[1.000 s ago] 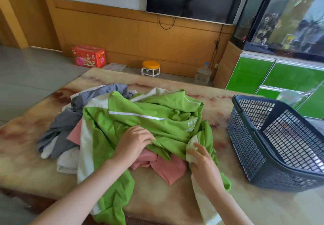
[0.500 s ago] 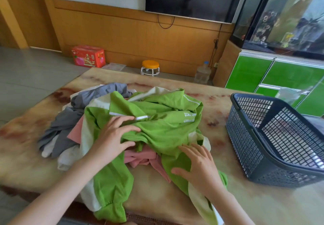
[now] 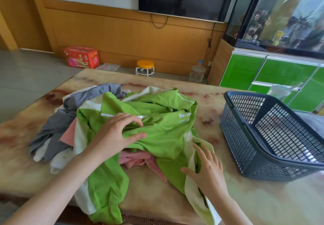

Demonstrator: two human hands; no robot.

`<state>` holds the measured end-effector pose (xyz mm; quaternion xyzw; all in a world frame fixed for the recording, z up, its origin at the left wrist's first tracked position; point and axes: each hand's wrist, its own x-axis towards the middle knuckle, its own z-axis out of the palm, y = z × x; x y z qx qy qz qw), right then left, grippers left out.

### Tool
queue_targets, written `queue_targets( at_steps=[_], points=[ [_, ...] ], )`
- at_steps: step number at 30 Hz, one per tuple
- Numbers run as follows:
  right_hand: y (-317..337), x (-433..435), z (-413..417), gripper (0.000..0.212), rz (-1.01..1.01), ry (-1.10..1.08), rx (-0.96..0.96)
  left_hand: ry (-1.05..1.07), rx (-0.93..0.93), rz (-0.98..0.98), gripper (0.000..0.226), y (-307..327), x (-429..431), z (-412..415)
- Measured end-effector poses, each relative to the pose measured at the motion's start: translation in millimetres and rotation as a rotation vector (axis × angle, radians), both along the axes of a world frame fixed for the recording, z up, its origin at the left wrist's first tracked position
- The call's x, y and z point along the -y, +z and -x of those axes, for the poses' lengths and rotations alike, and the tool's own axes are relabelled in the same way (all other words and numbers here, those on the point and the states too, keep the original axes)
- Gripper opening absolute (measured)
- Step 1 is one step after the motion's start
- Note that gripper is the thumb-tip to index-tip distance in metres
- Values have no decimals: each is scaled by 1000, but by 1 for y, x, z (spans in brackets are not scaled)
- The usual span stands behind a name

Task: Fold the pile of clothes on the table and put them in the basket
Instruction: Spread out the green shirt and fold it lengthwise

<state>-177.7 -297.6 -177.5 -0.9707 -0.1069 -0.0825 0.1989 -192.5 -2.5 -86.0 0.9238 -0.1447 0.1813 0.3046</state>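
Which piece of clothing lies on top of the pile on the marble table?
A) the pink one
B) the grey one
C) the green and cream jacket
C: the green and cream jacket drapes over the pink garment and the grey garment, which only peek out from under it.

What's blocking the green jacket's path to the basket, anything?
Nothing visible. Only bare table lies between the green jacket and the basket; its top is open. The left hand grips the jacket, the right hand rests on it.
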Motion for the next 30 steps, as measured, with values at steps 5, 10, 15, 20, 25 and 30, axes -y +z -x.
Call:
queue_targets(
  at_steps=[5,10,15,20,25,30],
  points=[
    [16,-38,0,98,-110,109,92,58,-23,-91,38,31,28,-64],
    [23,-95,-6,90,-105,278,186,89,-215,-313,69,37,54,-143],
    [15,-101,-21,46,-23,362,348,180,-285,-514,60,20,52,-175],
    [14,-25,-48,29,210,505,490,410,-110,-328,30,27,11,-169],
    [79,54,-97,32,656,142,293,580,-270,-244,25,43,-58,-147],
    [103,31,-109,52,566,34,47,435,-404,-221,38,38,-51,-117]
  ],
)
